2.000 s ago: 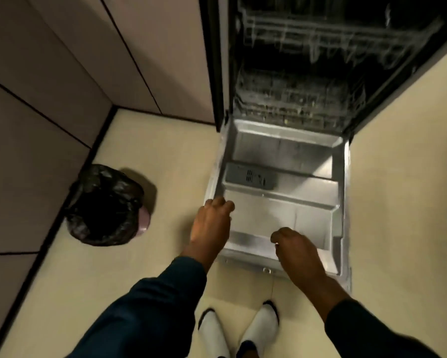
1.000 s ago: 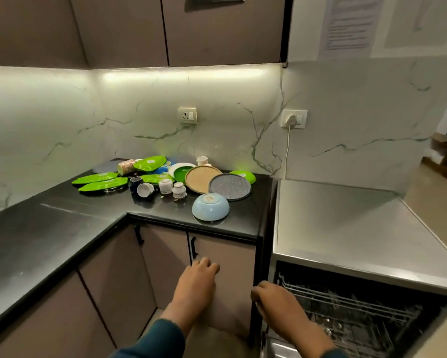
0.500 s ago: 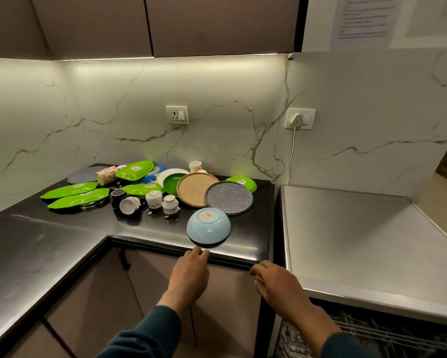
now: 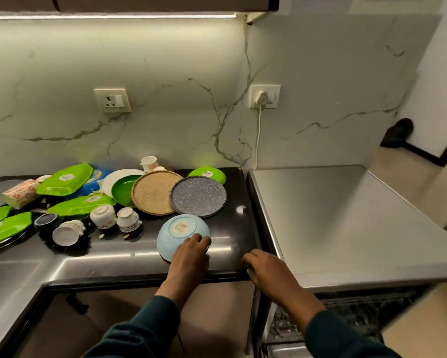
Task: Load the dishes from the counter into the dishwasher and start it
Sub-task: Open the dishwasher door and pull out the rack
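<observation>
right now the first pickup looks under way: the left hand [image 4: 188,257] lies on the near side of the upturned pale-blue round bowl [image 4: 181,232], fingers spread over its smooth dome and only lightly bent, touching rather than clasping it. that bowl, foot ring and sticker upward, sits on the glossy black stone counter [image 4: 232,244] near its front edge, and serves as the landmark. just behind the bowl lie a speckled grey flat round plate [image 4: 199,196] and, to that plate's left, a coarse tan woven-looking round plate [image 4: 154,192]; left of the bowl stand two small white ceramic cups [image 4: 114,217], upside down, with shiny green plastic leaf-shaped trays [image 4: 80,204] farther left. right of the bowl, the right hand [image 4: 266,270] hovers by the counter's corner, fingers loosely curled and holding nothing. below and right of the bowl the open dishwasher [image 4: 346,311] shows its wire rack. next, i judge, the fingers must hook under the bowl's hidden rim, since the slick glazed curve offers little purchase, then carry it down to the rack.
</observation>
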